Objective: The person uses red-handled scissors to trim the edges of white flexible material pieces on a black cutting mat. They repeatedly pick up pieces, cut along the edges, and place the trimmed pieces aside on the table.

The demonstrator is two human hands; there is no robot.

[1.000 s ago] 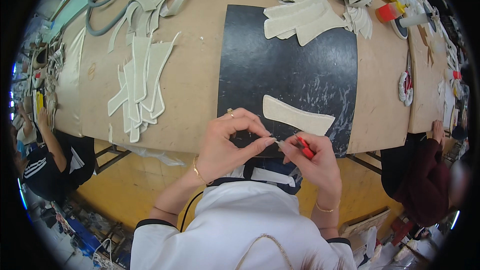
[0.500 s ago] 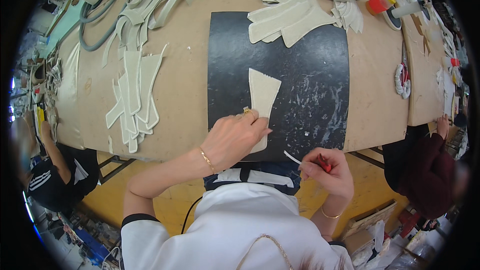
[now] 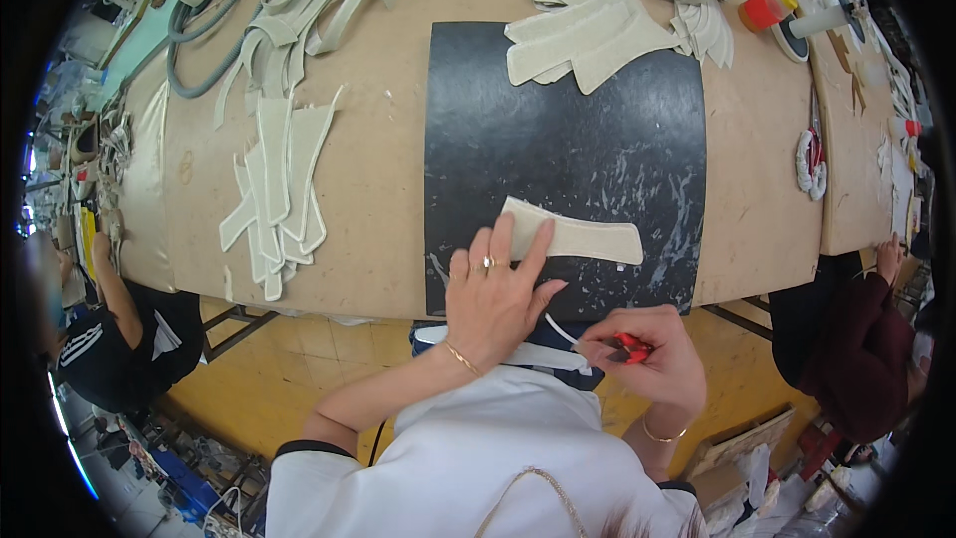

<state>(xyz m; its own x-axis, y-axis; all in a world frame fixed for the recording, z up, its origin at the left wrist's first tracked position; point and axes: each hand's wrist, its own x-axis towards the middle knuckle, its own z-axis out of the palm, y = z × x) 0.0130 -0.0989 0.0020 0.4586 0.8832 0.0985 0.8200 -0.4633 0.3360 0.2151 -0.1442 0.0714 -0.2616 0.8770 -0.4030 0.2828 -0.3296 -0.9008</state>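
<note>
A cream, stitched-edge fabric piece (image 3: pixel 597 239) lies crosswise on a black cutting mat (image 3: pixel 568 149). My left hand (image 3: pixel 495 284) rests over its left end with the fingers stretched and spread, pressing it to the mat; that end is partly hidden. Just off the mat's front edge, my right hand (image 3: pixel 652 354) is closed around a small red-handled tool (image 3: pixel 629 347), whose exact kind is hard to make out. A thin white strip (image 3: pixel 561 329) sticks out from the fingers of that same hand toward my left thumb.
A stack of similar pieces (image 3: pixel 588 35) overlaps the mat's far edge. More stitched pieces (image 3: pixel 274 189) and long strips (image 3: pixel 319 0) lie at left. Scissors with wrapped handles (image 3: pixel 812 164) and a red-and-yellow container (image 3: pixel 767 8) are at right. Other people sit at both sides.
The fabric piece has turned from lengthwise to crosswise, nearer the front edge. My left hand has gone from gripping it to lying spread on it. My right hand still holds the tool and strip.
</note>
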